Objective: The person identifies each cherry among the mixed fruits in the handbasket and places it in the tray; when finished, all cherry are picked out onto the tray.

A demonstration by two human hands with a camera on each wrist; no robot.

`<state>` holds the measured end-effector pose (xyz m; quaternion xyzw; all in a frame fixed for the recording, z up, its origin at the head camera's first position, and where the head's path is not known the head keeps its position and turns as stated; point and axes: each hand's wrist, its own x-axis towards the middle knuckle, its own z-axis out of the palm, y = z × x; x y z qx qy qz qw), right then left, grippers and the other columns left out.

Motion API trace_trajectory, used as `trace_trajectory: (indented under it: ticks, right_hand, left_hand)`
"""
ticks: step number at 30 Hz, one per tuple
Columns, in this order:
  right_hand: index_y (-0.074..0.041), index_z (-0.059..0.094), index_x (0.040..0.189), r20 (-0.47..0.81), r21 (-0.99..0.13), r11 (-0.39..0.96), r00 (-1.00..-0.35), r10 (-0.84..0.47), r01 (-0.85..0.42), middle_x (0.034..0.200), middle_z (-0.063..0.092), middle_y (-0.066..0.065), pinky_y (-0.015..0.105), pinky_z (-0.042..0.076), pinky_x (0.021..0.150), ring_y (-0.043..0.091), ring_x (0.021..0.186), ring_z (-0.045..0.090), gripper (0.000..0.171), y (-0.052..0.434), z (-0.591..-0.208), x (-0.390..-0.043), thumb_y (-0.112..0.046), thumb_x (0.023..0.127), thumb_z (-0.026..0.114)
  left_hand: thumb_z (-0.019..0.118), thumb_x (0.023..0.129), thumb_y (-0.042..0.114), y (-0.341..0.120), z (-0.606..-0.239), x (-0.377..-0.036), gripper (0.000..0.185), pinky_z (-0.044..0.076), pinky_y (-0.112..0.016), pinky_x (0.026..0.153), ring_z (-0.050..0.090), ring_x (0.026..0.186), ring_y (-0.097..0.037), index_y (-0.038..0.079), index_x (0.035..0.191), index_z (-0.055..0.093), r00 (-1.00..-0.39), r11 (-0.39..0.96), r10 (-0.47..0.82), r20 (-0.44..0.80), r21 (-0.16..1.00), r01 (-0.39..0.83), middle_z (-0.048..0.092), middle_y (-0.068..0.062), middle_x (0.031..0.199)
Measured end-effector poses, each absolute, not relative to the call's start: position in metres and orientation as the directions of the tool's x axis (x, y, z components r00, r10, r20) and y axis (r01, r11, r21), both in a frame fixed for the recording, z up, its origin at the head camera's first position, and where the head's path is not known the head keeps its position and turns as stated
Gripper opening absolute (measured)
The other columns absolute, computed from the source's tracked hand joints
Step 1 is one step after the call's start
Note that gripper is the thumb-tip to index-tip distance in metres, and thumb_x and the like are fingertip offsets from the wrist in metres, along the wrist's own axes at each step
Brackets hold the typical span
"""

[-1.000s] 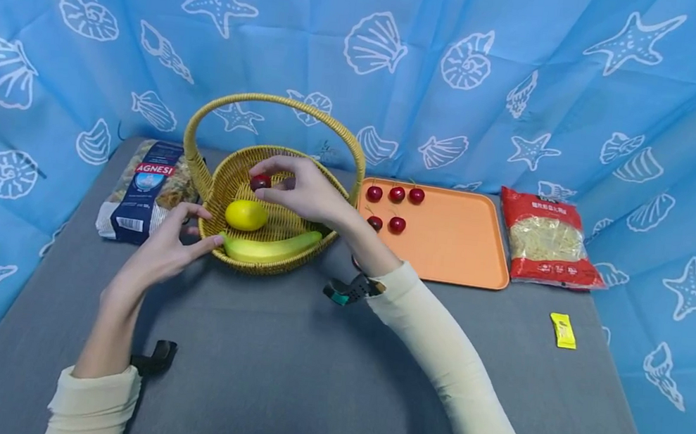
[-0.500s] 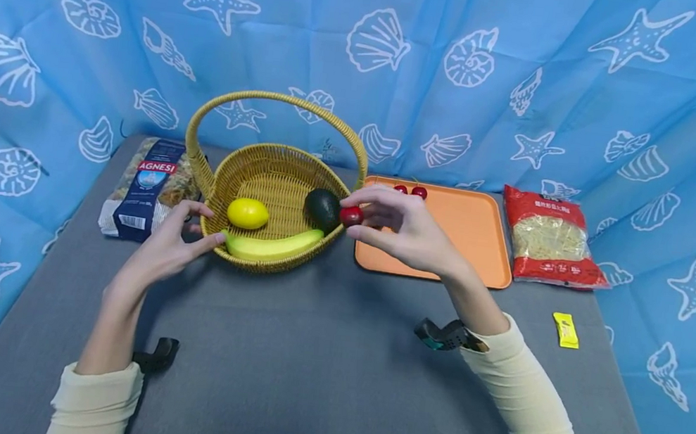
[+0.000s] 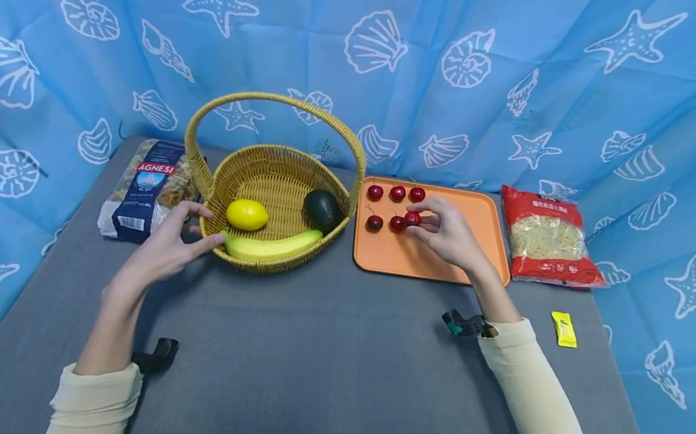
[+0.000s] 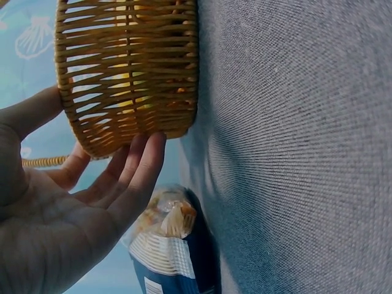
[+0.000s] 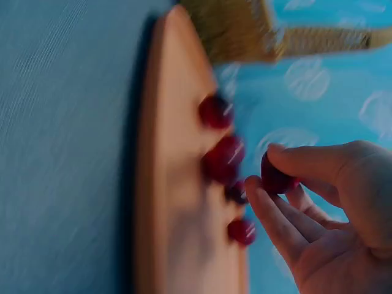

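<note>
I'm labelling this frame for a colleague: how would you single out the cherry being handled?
Find the orange tray right of the wicker basket. Six cherries are over it; this cherry is the only one pinched in the right hand, the rest lying loose.

The right hand (image 3: pixel 447 238) pinches a glossy dark red cherry (image 3: pixel 413 218) over a flat orange tray (image 3: pixel 445 262); 5 more cherries (image 3: pixel 396 194) of the same deep red lie by its fingertips. The left hand (image 3: pixel 169 244) touches a golden-tan woven basket (image 3: pixel 264 166), and just past its fingers sit a bright yellow lemon (image 3: pixel 247 214), a yellow-green banana (image 3: pixel 271 245) and a blackish-green avocado (image 3: pixel 322 210). Beyond that hand lies a navy pasta bag (image 3: pixel 147 189) with a red label. Right of the right hand are a red noodle packet (image 3: pixel 546 238) with a pale window and a yellow sachet (image 3: pixel 563 329). Both sleeves are cream. The tabletop (image 3: pixel 306 368) is grey; the backdrop (image 3: pixel 531 52) is blue with white shells and starfish
</note>
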<state>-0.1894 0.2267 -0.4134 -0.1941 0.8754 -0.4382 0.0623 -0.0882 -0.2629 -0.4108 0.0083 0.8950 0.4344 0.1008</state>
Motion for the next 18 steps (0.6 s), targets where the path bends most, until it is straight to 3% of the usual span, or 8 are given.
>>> trace_trajectory:
  ticks: [8, 18]
  right_hand:
    - [0.007, 0.067, 0.134, -0.02, -0.726, 0.65, -0.938, -0.347, -0.225, 0.136, 0.063, 0.029, 0.056, 0.057, 0.109, 0.045, 0.126, 0.069, 0.035, 0.25, -0.443, -0.205, 0.004, 0.1, 0.072]
    - [0.004, 0.064, 0.142, -0.035, -0.739, 0.639, -0.935, -0.352, -0.213, 0.141, 0.064, 0.028, 0.058, 0.055, 0.113, 0.045, 0.128, 0.068, 0.044, 0.255, -0.45, -0.208, 0.0, 0.099, 0.075]
  left_hand:
    - [0.071, 0.105, 0.045, -0.262, -0.411, -0.088, 0.067, 0.05, -0.057, 0.103, 0.053, 0.136, -0.046, 0.002, 0.15, 0.043, -0.979, 0.626, 0.099, -0.179, 0.776, -0.078, 0.048, -0.03, 0.153]
    - [0.069, 0.107, 0.042, -0.261, -0.407, -0.087, 0.065, 0.048, -0.06, 0.105, 0.053, 0.132, -0.044, 0.0, 0.149, 0.044, -0.981, 0.651, 0.117, -0.156, 0.758, -0.043, 0.05, -0.029, 0.15]
